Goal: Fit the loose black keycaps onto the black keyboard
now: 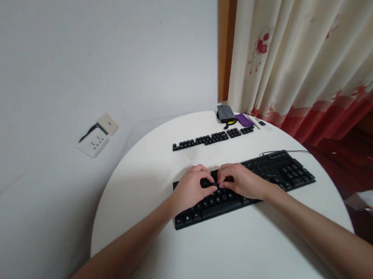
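Observation:
A black keyboard (224, 208) lies at a slant on the white round table (139, 188), with some keycaps off its upper rows. Over its middle, my left hand (194, 187) is closed in a pinch, thumb and forefinger at a small black keycap (216, 185). My right hand (239, 180) pinches at the same spot from the other side, its fingertips almost meeting the left ones. The fingers partly cover that keycap, and whether it is seated on the keyboard cannot be made out. Loose black keycaps (214, 138) stand in rows behind the keyboard.
At the table's back right lie a grey pouch (225, 113), a purple cloth (244, 120) and some small items. The keyboard's cable (296, 151) runs off to the right. A wall socket (93, 143) is at left, a curtain (282, 58) at right.

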`<state>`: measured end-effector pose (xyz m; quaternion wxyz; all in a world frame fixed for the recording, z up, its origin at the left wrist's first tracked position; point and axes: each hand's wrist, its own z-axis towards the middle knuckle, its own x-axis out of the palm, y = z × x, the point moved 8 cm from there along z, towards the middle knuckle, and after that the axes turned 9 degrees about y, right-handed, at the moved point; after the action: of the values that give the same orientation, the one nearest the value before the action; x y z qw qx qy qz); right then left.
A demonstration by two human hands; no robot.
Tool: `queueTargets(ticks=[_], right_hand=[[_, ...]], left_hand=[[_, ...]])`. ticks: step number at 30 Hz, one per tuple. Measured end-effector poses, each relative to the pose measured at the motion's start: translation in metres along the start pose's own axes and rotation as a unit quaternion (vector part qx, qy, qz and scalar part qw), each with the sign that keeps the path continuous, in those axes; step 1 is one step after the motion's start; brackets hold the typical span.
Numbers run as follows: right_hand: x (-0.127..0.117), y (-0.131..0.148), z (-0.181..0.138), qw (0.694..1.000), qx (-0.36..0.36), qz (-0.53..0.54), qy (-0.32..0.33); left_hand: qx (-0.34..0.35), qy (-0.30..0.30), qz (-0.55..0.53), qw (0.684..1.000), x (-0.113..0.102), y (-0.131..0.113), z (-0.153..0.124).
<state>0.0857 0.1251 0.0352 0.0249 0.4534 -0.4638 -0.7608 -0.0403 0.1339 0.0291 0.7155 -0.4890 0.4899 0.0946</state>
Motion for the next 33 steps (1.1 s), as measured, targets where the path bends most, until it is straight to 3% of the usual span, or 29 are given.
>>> queueTargets(ticks=[12,33], right_hand=[[-0.0006,0.0052,0.0005,0.999,-0.029,-0.012,0.014],[0.0004,0.0004,0.0001,1.000,-0.019,-0.002,0.025]], left_hand=[[-0.003,-0.004,-0.006,1.000,-0.0002,-0.0007,-0.0006],[-0.006,-0.004,-0.006,1.000,-0.0001,0.0003,-0.0010]])
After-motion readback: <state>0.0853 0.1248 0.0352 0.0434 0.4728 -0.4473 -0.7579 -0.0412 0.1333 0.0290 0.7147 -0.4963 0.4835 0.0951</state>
